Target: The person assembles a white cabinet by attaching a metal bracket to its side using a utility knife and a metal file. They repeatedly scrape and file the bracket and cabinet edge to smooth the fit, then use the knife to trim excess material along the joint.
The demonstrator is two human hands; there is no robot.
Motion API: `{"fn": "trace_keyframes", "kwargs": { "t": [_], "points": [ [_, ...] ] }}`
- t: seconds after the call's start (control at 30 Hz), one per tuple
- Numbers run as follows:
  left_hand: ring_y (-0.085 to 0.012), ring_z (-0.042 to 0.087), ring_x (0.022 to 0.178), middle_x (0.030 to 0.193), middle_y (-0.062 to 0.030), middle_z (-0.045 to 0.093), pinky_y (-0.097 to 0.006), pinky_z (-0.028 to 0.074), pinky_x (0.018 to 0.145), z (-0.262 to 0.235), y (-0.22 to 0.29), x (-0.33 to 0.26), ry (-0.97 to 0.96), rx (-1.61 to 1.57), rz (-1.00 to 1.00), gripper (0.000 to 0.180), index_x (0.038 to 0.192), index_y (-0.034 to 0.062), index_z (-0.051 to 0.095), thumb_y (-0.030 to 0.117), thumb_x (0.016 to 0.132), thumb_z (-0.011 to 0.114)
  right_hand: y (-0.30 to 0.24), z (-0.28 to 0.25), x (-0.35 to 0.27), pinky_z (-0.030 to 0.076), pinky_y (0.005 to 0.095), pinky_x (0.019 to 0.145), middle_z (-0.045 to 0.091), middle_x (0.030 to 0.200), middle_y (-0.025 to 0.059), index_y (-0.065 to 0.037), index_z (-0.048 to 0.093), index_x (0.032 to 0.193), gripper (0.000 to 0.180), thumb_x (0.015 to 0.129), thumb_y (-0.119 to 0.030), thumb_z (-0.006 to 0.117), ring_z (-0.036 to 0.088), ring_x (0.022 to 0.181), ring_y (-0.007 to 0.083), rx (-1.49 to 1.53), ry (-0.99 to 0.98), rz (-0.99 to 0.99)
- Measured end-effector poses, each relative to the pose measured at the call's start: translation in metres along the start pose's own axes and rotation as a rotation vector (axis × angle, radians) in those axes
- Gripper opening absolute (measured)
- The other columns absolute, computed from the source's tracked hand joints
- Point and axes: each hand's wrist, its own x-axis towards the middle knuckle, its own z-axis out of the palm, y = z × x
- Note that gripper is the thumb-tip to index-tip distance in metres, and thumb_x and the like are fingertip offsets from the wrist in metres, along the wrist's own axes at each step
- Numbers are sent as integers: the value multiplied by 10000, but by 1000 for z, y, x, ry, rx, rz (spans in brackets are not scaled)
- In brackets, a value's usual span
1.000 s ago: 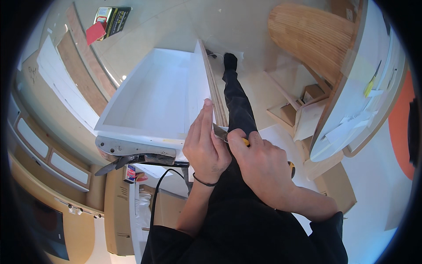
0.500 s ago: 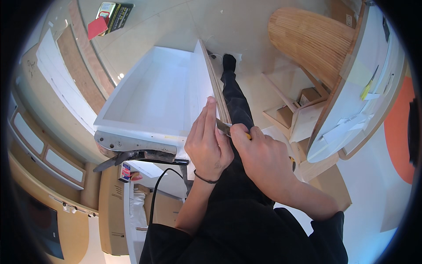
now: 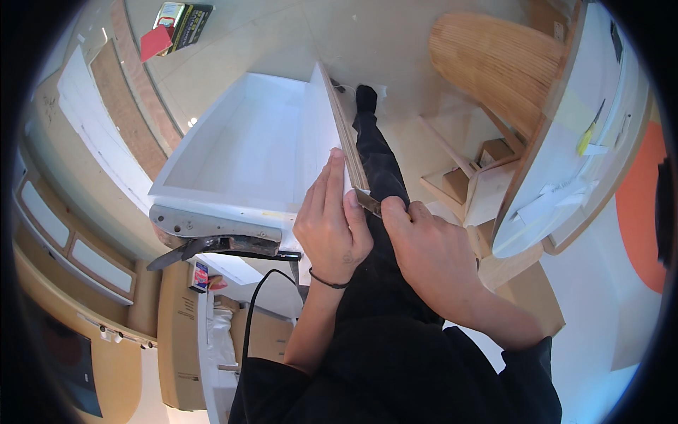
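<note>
A white panel (image 3: pixel 326 116) with a layered wood edge (image 3: pixel 347 134) stands upright along the right side of a white box-like piece (image 3: pixel 236 141). My left hand (image 3: pixel 332 226) lies against the panel near its close end, fingers stretched out and together, thumb up by the edge. In my right hand (image 3: pixel 434 258) is a flat-bladed hand tool (image 3: pixel 369 203); its handle is hidden, and I cannot tell whether it is a knife or a chisel. The blade meets the near end of the layered edge, close to my left thumb.
A grey metal strip with a dark lever (image 3: pixel 212 244) sits on the box's near side. At right, a round-ended wooden board (image 3: pixel 487 67) is beside a table (image 3: pixel 558 184) bearing yellow-handled scissors (image 3: pixel 587 138) and papers. Cardboard boxes (image 3: pixel 176 332) and a black cable (image 3: pixel 248 311) lie lower left.
My right hand and the blade have shifted slightly to the right. My left thumb has moved forward, up to the panel's edge. The panel and box stay nearly in place.
</note>
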Motion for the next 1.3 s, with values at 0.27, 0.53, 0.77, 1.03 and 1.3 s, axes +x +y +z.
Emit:
{"fn": "trace_keyframes", "kwargs": {
  "t": [0.27,0.53,0.77,1.03,1.3],
  "points": [
    [-412,667,1070,1312,-252,635,-441,545,873,-2,-3,-1,-47,0,27,538,1434,-67,506,162,947,498,1,1,0,467,249,424,525,648,23,-65,505,1017,177,904,-125,628,611,487,125,-23,31,-16],
    [-423,670,1010,1288,-239,651,-452,526,848,0,-1,0,-12,13,27,498,1409,-39,545,135,964,403,4,-1,4,473,261,417,551,650,39,-55,499,1017,201,893,-115,645,631,498,141,23,14,-46],
    [-413,670,1070,1315,-255,634,-438,547,875,-3,-1,0,-53,1,5,564,1424,-76,511,115,893,519,1,0,8,482,268,425,563,646,49,-51,510,1015,185,913,-143,634,636,489,156,38,48,-30],
    [-408,674,1043,1309,-242,642,-431,549,854,1,-2,-2,-6,-2,37,543,1410,-69,525,111,898,529,-2,2,12,516,326,493,584,695,72,-72,483,1006,197,902,-96,648,686,609,242,101,1,20],
    [-384,683,1005,1298,-223,656,-425,547,829,1,-1,-3,1,39,21,493,1403,-38,547,157,950,534,2,-1,-7,491,274,444,573,660,51,-50,519,1038,192,902,-119,635,646,509,164,29,16,20]
  ]
}}
